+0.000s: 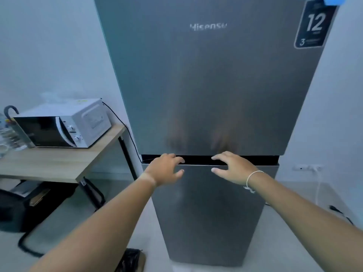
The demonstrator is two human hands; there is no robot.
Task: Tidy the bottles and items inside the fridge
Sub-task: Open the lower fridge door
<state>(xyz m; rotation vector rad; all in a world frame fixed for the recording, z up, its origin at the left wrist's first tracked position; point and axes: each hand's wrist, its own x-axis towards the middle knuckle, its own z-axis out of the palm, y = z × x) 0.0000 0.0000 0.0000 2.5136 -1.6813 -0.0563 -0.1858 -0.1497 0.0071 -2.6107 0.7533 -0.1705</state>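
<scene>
Reaching with open, empty left hand (166, 168) and right hand (230, 166), the person should grip the stiff, heavy fridge (206, 85) door by the dark gap (198, 160) at 12 o'clock.

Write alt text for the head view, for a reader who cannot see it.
Both bare hands, left hand and right hand, reach to the dark gap between the doors of a closed tall grey steel fridge, holding nothing. A white microwave sits on a wooden table at left.
</scene>
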